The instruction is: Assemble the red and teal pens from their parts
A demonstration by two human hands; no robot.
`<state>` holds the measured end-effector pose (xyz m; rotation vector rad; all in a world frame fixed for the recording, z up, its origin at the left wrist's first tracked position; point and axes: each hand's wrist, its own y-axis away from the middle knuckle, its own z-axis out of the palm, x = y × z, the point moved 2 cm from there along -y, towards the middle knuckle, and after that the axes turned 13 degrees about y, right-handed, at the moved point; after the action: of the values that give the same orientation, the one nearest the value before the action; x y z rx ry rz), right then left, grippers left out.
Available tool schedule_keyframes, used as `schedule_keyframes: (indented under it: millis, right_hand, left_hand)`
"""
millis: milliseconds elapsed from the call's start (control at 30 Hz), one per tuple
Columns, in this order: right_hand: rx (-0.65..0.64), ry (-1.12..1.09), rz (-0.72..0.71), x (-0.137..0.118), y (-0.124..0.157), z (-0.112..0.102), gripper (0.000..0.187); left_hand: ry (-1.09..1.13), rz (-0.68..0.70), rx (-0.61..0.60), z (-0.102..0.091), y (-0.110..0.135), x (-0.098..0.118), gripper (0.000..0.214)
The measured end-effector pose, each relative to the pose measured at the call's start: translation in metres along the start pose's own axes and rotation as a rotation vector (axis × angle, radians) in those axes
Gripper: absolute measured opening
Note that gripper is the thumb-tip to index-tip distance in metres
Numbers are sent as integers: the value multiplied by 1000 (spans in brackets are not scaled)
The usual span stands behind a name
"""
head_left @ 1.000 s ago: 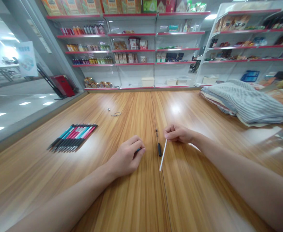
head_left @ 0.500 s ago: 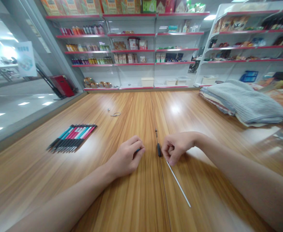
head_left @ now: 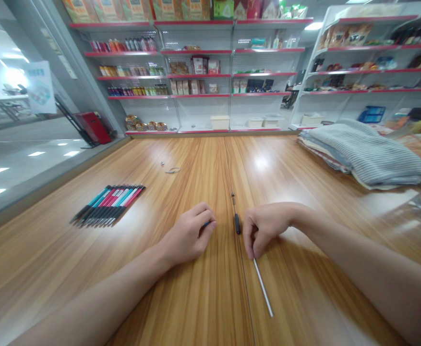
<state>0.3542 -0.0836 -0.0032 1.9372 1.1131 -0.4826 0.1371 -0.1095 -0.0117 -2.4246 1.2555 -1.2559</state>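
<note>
My left hand (head_left: 190, 233) rests on the wooden table (head_left: 181, 298), fingers curled round a small blue pen part whose tip shows at the fingertips. My right hand (head_left: 264, 226) is closed in a pinch on the upper end of a thin white refill tube (head_left: 262, 288), which points down and toward me along the tabletop. Between the two hands, on the table's seam, lies a small black pen tip piece (head_left: 237, 223) with a thin spring above it.
A row of several teal, pink and black pens (head_left: 107, 198) lies to the left. A small metal ring and wire (head_left: 172, 169) sit farther back. Folded grey cloths (head_left: 365, 151) are stacked at the right. Store shelves (head_left: 203, 72) stand behind the table.
My right hand turned the white tube from hanging left of the hand to pointing toward me, and the hand dropped closer to the black piece. The left hand stayed put.
</note>
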Motion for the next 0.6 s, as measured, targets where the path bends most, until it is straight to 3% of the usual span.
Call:
schedule_keyframes:
  millis: [200, 600]
  right_hand:
    - [21, -14, -70, -15, -8, 5, 26]
    - [74, 0, -49, -17, -10, 6, 25]
  left_hand:
    - [-3, 4, 9, 0, 0, 1, 13]
    - [-12, 7, 2, 0, 1, -1, 13]
